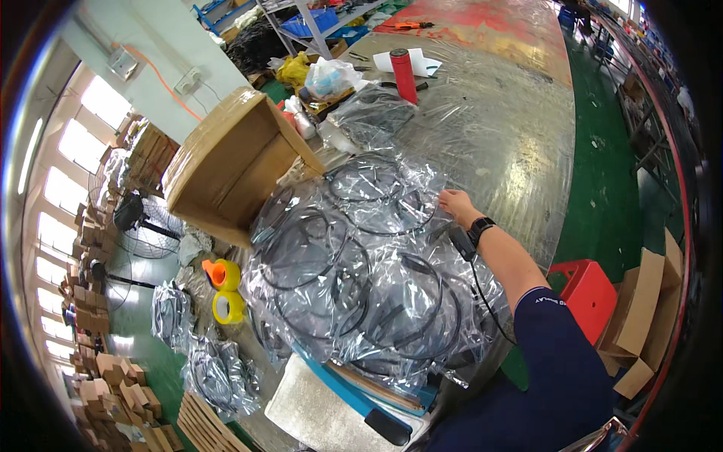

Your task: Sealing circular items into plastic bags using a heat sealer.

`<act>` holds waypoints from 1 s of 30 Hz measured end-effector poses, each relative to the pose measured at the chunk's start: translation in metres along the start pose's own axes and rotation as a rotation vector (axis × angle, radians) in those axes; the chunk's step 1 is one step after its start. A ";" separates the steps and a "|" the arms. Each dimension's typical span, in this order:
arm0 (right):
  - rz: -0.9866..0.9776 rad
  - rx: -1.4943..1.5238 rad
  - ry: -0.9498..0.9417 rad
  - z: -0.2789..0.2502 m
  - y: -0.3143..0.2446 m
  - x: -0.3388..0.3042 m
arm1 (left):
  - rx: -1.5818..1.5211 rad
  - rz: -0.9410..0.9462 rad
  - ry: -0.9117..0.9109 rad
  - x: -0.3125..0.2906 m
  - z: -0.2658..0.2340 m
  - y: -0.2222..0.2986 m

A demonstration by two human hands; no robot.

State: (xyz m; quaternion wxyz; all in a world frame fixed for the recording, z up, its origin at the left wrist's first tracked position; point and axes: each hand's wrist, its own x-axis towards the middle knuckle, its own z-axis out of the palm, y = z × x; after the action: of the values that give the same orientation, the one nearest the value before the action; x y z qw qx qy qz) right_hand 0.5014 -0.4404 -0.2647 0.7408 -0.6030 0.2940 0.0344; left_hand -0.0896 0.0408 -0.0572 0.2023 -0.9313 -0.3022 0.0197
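red bottle [404, 79] set upright beside white paper [427, 68], red stool [586, 297] placed beside an open carton [642, 303], blue bin [327, 20] kept on a metal shelf [320, 43]

A broad grey-brown worktable [504, 113] stretches away past the fingers [446, 197] of the right hand [461, 211], its surface turning red at the far end. Clear bags of coiled black cable [354, 264] are heaped on it, left of the fingers and nearer the person, the fingertips at the heap's edge. Beyond the fingers stand a red bottle [404, 77] and, just beside it, a white sheet [428, 66]. Well left of the fingers sit a cardboard box [207, 169], open toward the heap, and yellow tape rolls [226, 307].
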 end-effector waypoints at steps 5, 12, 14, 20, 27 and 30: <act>0.047 0.152 -0.055 0.040 -0.009 0.047 | -0.002 -0.003 -0.017 0.012 -0.016 0.019; -0.355 0.219 0.178 0.104 -0.048 0.031 | -0.050 -0.032 -0.019 0.019 -0.027 0.036; -0.732 0.160 -0.066 0.140 -0.098 -0.007 | -0.089 -0.026 -0.011 0.020 -0.026 0.036; -0.883 0.334 -0.794 0.230 -0.211 -0.238 | -0.256 -0.004 0.057 0.025 -0.022 0.031; -0.419 0.448 -1.385 0.219 -0.236 -0.465 | -0.909 0.143 0.406 0.087 -0.028 0.019; -0.274 0.343 -1.409 0.202 -0.208 -0.534 | -1.415 0.021 0.239 0.094 -0.025 0.020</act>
State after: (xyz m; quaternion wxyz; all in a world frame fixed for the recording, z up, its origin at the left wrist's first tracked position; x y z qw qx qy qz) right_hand 0.2254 -0.1500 0.1919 0.8355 -0.3448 -0.3282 0.2743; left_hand 0.0022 0.0701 -0.0341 -0.4183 -0.8380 -0.2094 -0.2809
